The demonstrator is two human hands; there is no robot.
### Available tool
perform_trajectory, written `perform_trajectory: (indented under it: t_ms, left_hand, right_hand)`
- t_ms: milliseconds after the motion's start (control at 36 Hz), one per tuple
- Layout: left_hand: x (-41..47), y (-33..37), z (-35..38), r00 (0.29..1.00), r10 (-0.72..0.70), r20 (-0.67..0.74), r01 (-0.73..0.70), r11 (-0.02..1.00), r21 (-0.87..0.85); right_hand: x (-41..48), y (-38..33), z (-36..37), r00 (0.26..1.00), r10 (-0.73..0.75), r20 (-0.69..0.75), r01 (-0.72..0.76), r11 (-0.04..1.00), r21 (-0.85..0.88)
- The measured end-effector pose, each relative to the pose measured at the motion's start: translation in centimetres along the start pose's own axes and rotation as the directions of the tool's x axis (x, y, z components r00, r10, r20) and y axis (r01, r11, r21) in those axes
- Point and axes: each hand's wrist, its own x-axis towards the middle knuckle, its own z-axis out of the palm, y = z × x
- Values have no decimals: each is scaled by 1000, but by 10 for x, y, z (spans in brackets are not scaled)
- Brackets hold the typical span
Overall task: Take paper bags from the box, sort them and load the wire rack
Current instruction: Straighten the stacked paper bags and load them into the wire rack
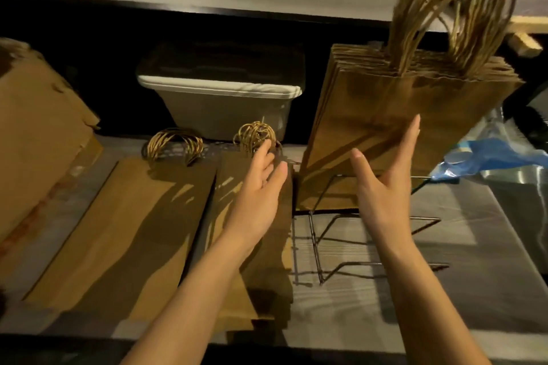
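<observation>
Your right hand (385,187) is open, fingers straight, and appears to lie flat on the front face of the upright stack (415,104); it grips nothing. Your left hand (258,190) is also open, fingers relaxed, holding nothing. The stack stands in the rack (370,234) just below your right palm. Expect a light, floppy bundle whose paper faces slide and fan out. Clamp it between both palms at mid-height, not by the twine handles (453,9) above your fingertips. Under your left hand lies a flat pile (267,261); further left is the box (35,139).
</observation>
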Motion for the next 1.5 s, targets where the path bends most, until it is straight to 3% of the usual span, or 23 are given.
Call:
perform_trajectory:
  t_ms: [194, 361, 611, 833, 972, 1111, 1278, 1417, 1500]
  left_hand:
    - [-24, -16, -57, 987, -11, -160, 10, 1000, -4]
    - [-38, -27, -117, 946, -48, -320, 46, 999, -15]
    - [-46, -54, -205, 882, -147, -448, 187, 981, 46]
    - [-41, -99, -248, 840, -291, -458, 423, 880, 216]
    - [-36, -129, -259, 832, -324, -450, 547, 615, 569]
    - [-36, -139, -253, 848, -264, -460, 528, 493, 691]
    - [-34, -143, -253, 854, -251, -457, 519, 478, 708]
    - [-38, -141, -253, 866, -241, -437, 498, 476, 725]
    - [-40, -139, -254, 874, -237, -425, 484, 505, 714]
  right_hand:
    - [-42, -21, 59, 975, -124, 184, 130, 991, -20]
    - [-78, -33, 117, 910, -116, 398, 114, 993, 27]
    - [-114, -34, 179, 752, 192, 631, -261, 965, 17]
    - [-135, -12, 208, 640, 430, 636, -466, 876, -123]
    - [-143, -3, 217, 576, 553, 602, -587, 792, -166]
    - [-141, -5, 218, 571, 576, 585, -641, 758, -120]
    - [-136, -16, 212, 581, 557, 594, -679, 734, -24]
    - [-129, -30, 207, 622, 548, 559, -729, 666, 159]
    - [-128, -35, 208, 605, 509, 612, -723, 674, 153]
